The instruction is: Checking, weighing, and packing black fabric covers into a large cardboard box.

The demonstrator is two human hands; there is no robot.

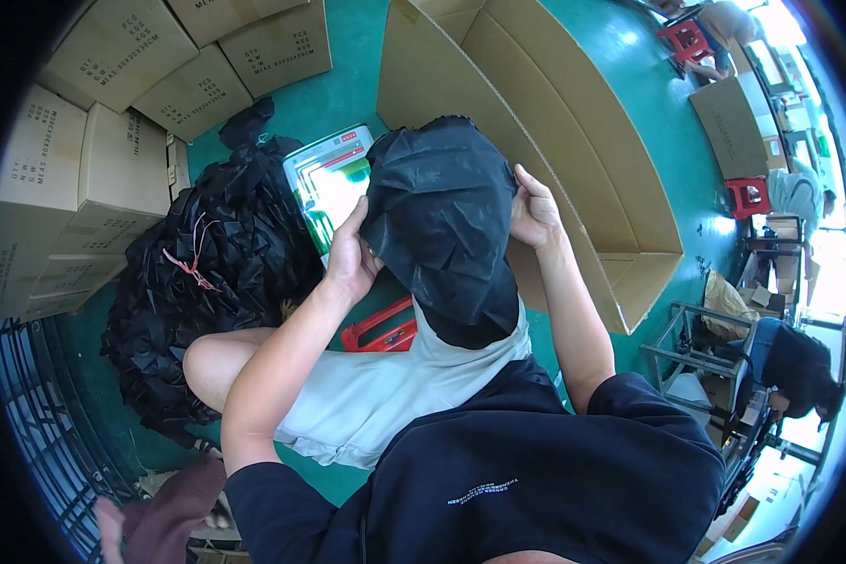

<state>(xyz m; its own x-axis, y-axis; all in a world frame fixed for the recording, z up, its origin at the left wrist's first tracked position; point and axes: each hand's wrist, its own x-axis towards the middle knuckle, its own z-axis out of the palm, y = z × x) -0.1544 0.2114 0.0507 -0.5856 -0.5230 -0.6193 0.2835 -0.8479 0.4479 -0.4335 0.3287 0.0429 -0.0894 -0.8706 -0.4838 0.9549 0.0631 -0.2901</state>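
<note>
Between my two hands a wrinkled black bag (442, 202), thin and cloth-like, is held up above my lap. My left hand (352, 258) grips its left edge, fingers partly hidden behind it. At its right edge, my right hand (536, 211) pinches the material between thumb and fingers. The bag's lower part drapes down over my light shorts. Left of me lies a large heap of similar black pieces (244, 207), with pink string (193, 268) on top. Behind my left hand is a flat white-and-green package (324, 174).
A long open cardboard box (526, 122) stands close beyond my right hand. Stacked closed cartons (117, 56) fill the far left. A red plastic stool (381, 329) is near my legs. Other people (790, 367) work at the right; another person (164, 512) is at lower left.
</note>
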